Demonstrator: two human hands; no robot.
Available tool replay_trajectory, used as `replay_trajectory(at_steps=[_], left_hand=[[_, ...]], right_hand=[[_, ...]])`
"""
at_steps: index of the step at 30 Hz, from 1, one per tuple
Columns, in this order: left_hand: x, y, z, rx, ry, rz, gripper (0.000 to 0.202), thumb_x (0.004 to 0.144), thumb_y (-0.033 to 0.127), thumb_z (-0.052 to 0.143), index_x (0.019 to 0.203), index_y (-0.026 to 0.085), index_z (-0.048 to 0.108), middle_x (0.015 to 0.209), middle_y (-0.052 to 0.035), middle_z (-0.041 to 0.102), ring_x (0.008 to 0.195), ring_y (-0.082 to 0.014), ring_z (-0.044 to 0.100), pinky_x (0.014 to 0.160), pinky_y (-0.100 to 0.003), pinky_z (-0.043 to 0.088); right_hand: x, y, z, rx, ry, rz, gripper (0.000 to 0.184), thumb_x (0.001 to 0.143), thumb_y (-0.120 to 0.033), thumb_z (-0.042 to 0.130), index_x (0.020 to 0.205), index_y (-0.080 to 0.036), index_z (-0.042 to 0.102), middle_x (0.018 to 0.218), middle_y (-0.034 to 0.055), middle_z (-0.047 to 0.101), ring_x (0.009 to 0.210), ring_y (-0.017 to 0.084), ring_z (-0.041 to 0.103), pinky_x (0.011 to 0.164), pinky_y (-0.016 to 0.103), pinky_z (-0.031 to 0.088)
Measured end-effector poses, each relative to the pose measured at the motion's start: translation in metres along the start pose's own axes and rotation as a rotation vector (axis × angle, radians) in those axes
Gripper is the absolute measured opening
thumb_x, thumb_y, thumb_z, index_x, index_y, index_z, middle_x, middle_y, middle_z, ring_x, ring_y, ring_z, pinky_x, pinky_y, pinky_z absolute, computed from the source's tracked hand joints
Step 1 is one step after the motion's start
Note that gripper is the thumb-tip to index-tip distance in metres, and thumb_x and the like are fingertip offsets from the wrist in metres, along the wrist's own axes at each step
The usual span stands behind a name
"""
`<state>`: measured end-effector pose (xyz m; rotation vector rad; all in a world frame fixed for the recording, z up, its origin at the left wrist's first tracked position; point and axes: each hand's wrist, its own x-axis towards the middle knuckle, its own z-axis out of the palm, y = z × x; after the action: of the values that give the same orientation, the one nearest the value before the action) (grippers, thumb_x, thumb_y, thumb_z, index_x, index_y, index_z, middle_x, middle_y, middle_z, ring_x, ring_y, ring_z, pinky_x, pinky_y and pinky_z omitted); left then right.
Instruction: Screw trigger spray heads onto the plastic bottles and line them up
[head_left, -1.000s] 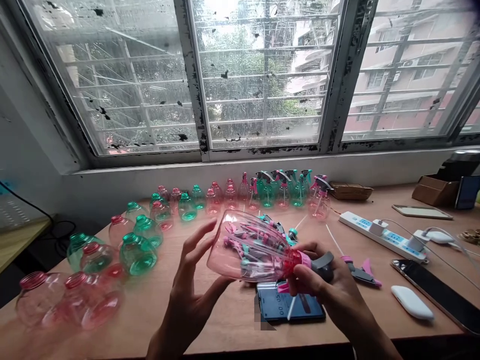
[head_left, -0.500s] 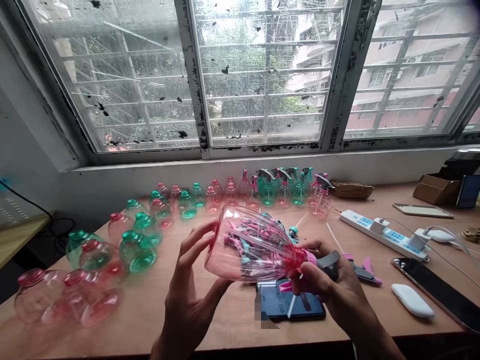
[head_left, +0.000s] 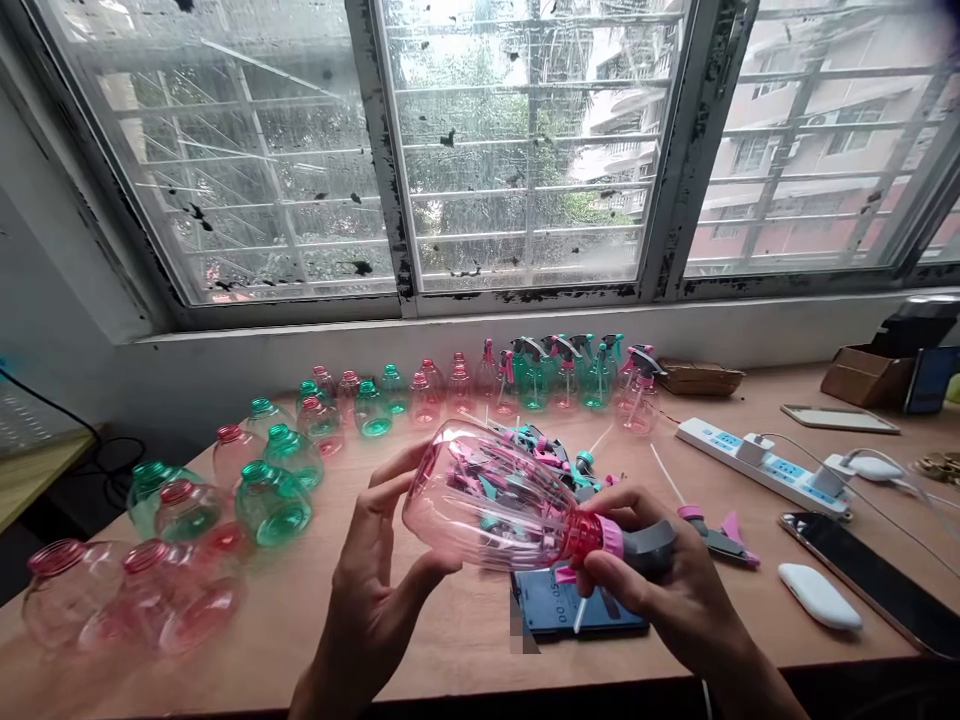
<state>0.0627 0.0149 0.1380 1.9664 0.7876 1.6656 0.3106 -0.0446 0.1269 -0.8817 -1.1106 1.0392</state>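
Observation:
I hold a clear pink plastic bottle [head_left: 487, 500] on its side above the wooden table [head_left: 420, 640]. My left hand [head_left: 382, 580] wraps its thumb and fingers round the bottle's base end. My right hand [head_left: 660, 590] is closed on the grey and pink spray trigger head [head_left: 637, 545] at the bottle's neck. Under the bottle lies a phone [head_left: 577, 610] with a lit screen. Behind the bottle sits a heap of loose pink and teal trigger heads [head_left: 555, 455].
Several empty pink and green bottles [head_left: 270, 500] stand at the left and along the back; several bottles with triggers fitted [head_left: 570, 375] stand by the wall. A loose trigger [head_left: 712, 535], a power strip [head_left: 757, 465], a white case [head_left: 817, 595] and another phone [head_left: 870, 575] lie at the right.
My left hand's fingers have gone from spread beside the bottle to wrapped round its base. The bottle has shifted slightly left and turned a little in my hands.

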Motion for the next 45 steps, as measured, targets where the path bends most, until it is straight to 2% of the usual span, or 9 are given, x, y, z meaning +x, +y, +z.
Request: replay_trajectory(at_steps=[12,19,22,28,32,35,38,42,45], left_hand=[[0.000,-0.005,-0.009,0.050,-0.135,0.131,0.060,0.099,0.024,0.077,0.153,0.034,0.053,0.166,-0.0053,0.055,0.159,-0.0215,0.047,0.129,-0.032,0.044],[0.002,-0.001,-0.015,-0.104,-0.153,0.000,0.042,0.096,0.045,0.079,0.134,0.034,0.064,0.163,-0.0061,0.056,0.155,-0.0279,0.053,0.122,-0.037,0.054],[0.005,-0.001,-0.011,-0.106,-0.133,0.019,0.036,0.099,0.040,0.077,0.132,0.036,0.064,0.164,-0.0024,0.056,0.156,-0.0234,0.053,0.122,-0.033,0.054],[0.008,-0.003,-0.010,0.012,-0.171,0.080,0.057,0.101,0.022,0.074,0.152,0.043,0.056,0.163,-0.0001,0.056,0.158,-0.0189,0.048,0.128,-0.031,0.048],[0.005,-0.005,-0.014,-0.030,-0.229,0.028,0.066,0.089,0.033,0.089,0.147,0.039,0.059,0.167,-0.0021,0.053,0.161,-0.0223,0.045,0.130,-0.030,0.043],[0.003,-0.005,-0.014,-0.118,-0.198,0.025,0.043,0.095,0.042,0.082,0.133,0.034,0.064,0.166,-0.0031,0.055,0.158,-0.0225,0.049,0.126,-0.030,0.048],[0.005,-0.004,-0.013,-0.121,-0.190,0.080,0.034,0.104,0.027,0.071,0.136,0.034,0.063,0.167,-0.0026,0.054,0.159,-0.0202,0.048,0.126,-0.031,0.049],[0.009,-0.007,-0.016,0.000,-0.212,0.229,0.058,0.100,0.012,0.073,0.149,0.038,0.058,0.171,-0.0012,0.048,0.163,-0.0228,0.040,0.133,-0.038,0.040],[0.009,-0.012,-0.019,0.021,-0.258,0.195,0.066,0.098,0.010,0.075,0.153,0.039,0.054,0.166,-0.0039,0.053,0.159,-0.0246,0.045,0.131,-0.042,0.043]], right_hand=[[0.000,-0.003,-0.001,-0.024,0.035,-0.046,0.033,0.082,-0.042,0.096,0.097,-0.022,0.074,0.065,-0.0023,0.077,0.051,0.011,0.065,0.049,0.018,0.051],[-0.001,-0.001,-0.001,-0.039,0.007,-0.029,0.032,0.080,-0.037,0.098,0.096,-0.022,0.075,0.071,-0.0005,0.078,0.053,0.012,0.071,0.048,0.017,0.054],[-0.001,0.000,-0.001,-0.010,-0.004,-0.023,0.032,0.081,-0.039,0.098,0.097,-0.022,0.076,0.073,0.0004,0.080,0.057,0.013,0.073,0.048,0.016,0.053],[0.002,-0.001,-0.005,0.057,0.002,-0.026,0.035,0.083,-0.046,0.096,0.100,-0.023,0.075,0.065,-0.0027,0.078,0.059,0.015,0.073,0.057,0.021,0.057],[0.001,-0.002,-0.009,-0.068,0.020,-0.046,0.031,0.084,-0.040,0.094,0.100,-0.023,0.074,0.068,-0.0020,0.077,0.054,0.013,0.065,0.051,0.020,0.050],[0.001,-0.003,-0.012,-0.173,0.022,-0.064,0.029,0.083,-0.034,0.095,0.099,-0.022,0.074,0.070,-0.0019,0.076,0.051,0.010,0.060,0.048,0.019,0.044],[0.001,-0.004,-0.013,-0.142,0.007,-0.040,0.031,0.084,-0.038,0.094,0.099,-0.022,0.073,0.068,-0.0016,0.076,0.054,0.014,0.067,0.050,0.021,0.050],[0.004,-0.005,-0.014,-0.036,0.001,0.008,0.038,0.084,-0.047,0.093,0.100,-0.021,0.069,0.065,0.0000,0.078,0.057,0.020,0.074,0.052,0.026,0.055],[0.004,-0.004,-0.016,-0.077,0.018,0.006,0.039,0.085,-0.048,0.093,0.100,-0.022,0.068,0.064,-0.0001,0.077,0.052,0.018,0.069,0.044,0.024,0.050]])
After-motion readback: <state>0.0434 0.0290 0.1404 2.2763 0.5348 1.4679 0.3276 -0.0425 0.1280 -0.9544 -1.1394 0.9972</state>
